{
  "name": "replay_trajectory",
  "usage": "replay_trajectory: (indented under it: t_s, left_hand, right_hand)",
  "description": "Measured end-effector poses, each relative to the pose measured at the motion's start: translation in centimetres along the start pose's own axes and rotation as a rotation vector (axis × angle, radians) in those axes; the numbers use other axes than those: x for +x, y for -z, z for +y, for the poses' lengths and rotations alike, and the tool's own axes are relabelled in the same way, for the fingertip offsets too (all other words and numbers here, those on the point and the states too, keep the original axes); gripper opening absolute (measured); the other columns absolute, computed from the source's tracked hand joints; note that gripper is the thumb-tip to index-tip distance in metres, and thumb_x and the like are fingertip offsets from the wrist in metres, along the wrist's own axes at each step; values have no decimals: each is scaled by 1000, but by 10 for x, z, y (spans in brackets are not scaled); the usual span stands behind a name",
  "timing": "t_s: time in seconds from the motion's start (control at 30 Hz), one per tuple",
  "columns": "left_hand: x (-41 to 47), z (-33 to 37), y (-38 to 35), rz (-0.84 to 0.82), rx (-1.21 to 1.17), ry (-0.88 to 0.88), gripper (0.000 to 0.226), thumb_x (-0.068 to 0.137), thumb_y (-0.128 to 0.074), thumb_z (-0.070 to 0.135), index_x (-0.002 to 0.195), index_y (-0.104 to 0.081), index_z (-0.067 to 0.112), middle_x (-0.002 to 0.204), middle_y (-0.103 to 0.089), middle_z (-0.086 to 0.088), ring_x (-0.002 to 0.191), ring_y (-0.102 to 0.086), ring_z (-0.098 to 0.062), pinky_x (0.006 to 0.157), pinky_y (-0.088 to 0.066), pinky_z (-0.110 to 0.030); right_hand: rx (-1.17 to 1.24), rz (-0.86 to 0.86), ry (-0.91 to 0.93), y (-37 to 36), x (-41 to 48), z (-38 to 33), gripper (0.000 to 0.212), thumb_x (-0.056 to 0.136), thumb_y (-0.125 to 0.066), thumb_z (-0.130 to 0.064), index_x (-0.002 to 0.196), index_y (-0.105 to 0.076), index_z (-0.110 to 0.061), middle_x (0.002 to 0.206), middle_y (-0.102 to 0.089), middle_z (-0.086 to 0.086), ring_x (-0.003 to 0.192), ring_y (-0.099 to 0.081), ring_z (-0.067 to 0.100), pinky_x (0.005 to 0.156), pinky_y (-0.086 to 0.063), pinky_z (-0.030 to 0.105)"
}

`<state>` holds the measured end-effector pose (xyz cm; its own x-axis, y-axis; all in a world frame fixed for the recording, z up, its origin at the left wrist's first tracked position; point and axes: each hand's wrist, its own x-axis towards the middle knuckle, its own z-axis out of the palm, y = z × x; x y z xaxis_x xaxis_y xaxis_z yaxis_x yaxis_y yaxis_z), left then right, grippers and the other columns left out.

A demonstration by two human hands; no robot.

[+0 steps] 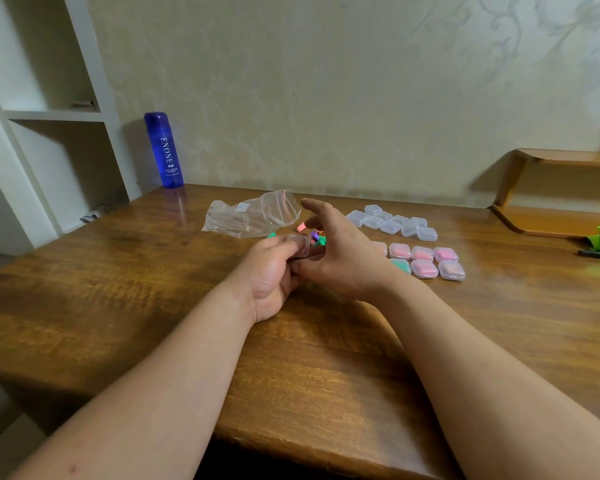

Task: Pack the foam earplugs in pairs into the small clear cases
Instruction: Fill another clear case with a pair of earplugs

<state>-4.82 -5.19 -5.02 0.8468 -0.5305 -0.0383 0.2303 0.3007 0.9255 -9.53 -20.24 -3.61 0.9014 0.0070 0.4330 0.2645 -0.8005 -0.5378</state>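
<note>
Head view: the left hand (274, 275) pinches a small clear plastic case (300, 244) just right of the crumpled clear zip bag (253, 216), probably to steady it for loading. The right hand (340, 251), fingers spread and empty, hovers over the loose coloured foam earplugs (314, 235) beside the bag.

A wooden surface (118, 271) fills the lower view, its grain glossy under soft light. At 12 o'clock stands a pale wall (326, 81) with faint floral embossing. White shelves (52, 114) rise at 10 o'clock. A small wooden shelf (551, 220) sits at 3 o'clock against the wall. Pale floor (0, 455) shows at 7 o'clock.
</note>
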Motion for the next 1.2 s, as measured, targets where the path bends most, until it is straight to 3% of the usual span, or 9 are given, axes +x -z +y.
replay_trajectory:
  t_s: [0.2,0.33,0.47,0.53,0.67,0.77,0.87,1.0,1.2]
  left_hand:
    - [2,0,1,-8,-15,-11,27,113,-49,11,131,-64,-2,92,-76,-9,80,-76,-17,66,-63,-33]
    - [1,0,-3,-17,-3,-6,23,112,-46,9,116,-68,2,88,-73,-8,76,-72,-18,66,-64,-36]
    - [0,2,-6,-27,-24,23,34,111,-47,10,141,-58,-2,114,-74,-23,98,-74,-32,89,-65,-47]
    - [0,2,-8,-9,-57,48,40,112,-46,10,152,-46,3,117,-74,-27,102,-77,-36,88,-67,-47]
    - [-2,7,-5,4,-51,66,44,113,-50,14,156,-44,10,115,-79,-23,102,-80,-34,80,-67,-40]
    - [-3,8,-3,15,-60,68,44,111,-49,13,155,-47,10,112,-78,-23,97,-79,-32,80,-68,-39]
    - [-3,8,-6,10,-56,78,41,111,-50,12,152,-50,10,112,-76,-23,95,-78,-31,80,-68,-38]
    - [-4,8,-6,17,-62,75,44,110,-51,13,154,-49,12,112,-76,-22,94,-78,-30,78,-67,-37]
    - [-5,8,-5,7,-63,66,49,108,-52,12,157,-46,12,109,-76,-21,92,-77,-28,78,-67,-37]
  right_hand:
    - [-155,93,69,-5,1,-7,61,90,-73,-31,148,-54,-28,131,-65,-9,119,-58,14,102,-52,42]
    - [-166,71,61,-3,3,-8,48,92,-68,-28,139,-61,-29,122,-68,-8,109,-64,14,92,-57,41]
    - [-136,126,-8,18,4,7,40,96,-67,-30,136,-67,-28,113,-61,-9,104,-63,11,90,-55,37]
    - [-203,157,-124,43,4,23,35,97,-66,-33,132,-72,-29,110,-59,-8,100,-61,13,86,-48,31]
    - [-300,12,-313,74,-5,51,31,94,-67,-36,124,-75,-31,99,-69,-15,86,-62,3,70,-46,27]
    - [-321,-97,-324,73,-5,58,30,94,-72,-38,123,-73,-35,110,-69,-12,93,-63,7,75,-46,27]
    - [-304,-174,-331,74,-6,59,30,94,-74,-37,124,-71,-36,114,-68,-12,92,-65,3,70,-47,19]
    - [-358,-207,-346,71,-7,60,27,91,-75,-40,118,-74,-40,120,-67,-13,106,-64,11,90,-55,32]
    - [-334,-231,-387,75,-7,54,42,92,-76,-43,132,-68,-33,126,-64,-13,111,-59,13,87,-45,30]
